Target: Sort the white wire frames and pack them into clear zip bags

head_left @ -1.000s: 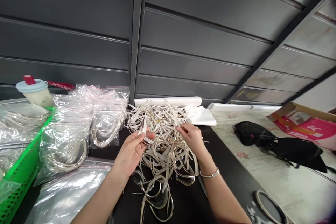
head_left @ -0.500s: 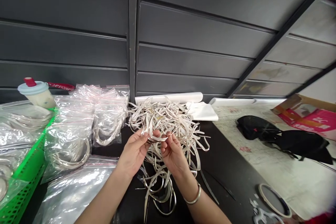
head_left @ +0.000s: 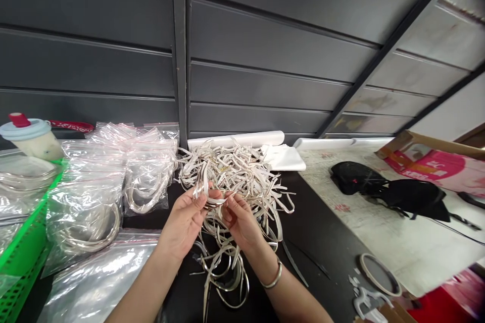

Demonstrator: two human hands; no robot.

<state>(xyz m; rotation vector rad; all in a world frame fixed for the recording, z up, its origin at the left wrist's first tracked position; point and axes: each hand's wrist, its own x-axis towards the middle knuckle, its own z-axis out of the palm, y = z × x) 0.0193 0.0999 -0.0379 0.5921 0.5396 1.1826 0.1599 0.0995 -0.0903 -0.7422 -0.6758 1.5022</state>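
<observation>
Between my hands is a small bundle of curved, shiny silvery strips (head_left: pixel 203 181). My left hand (head_left: pixel 185 219) is closed round the bundle's left side, thumb on top. With thumb and fingertips, my right hand (head_left: pixel 238 217) pinches the strips' right end; a bangle circles that wrist. Beneath and behind the hands spreads a tangled pile of pale and silvery strips (head_left: pixel 246 161), partly hidden by them. Looser curled strips (head_left: pixel 231 282) trail toward me on the dark tabletop.
Clear bags of coiled strips (head_left: pixel 89 222) and a green basket (head_left: pixel 28 247) stand at left, with a lidded cup (head_left: pixel 36 144) behind. Flat plastic bags (head_left: pixel 102 272) lie nearer. At right are a tape roll (head_left: pixel 379 275), scissors (head_left: pixel 369 305), a black item (head_left: pixel 386 189) and a pink box (head_left: pixel 435 161).
The view has turned slightly right, so most things sit further left. Both hands keep their hold on the bundle, with only slight finger movement.
</observation>
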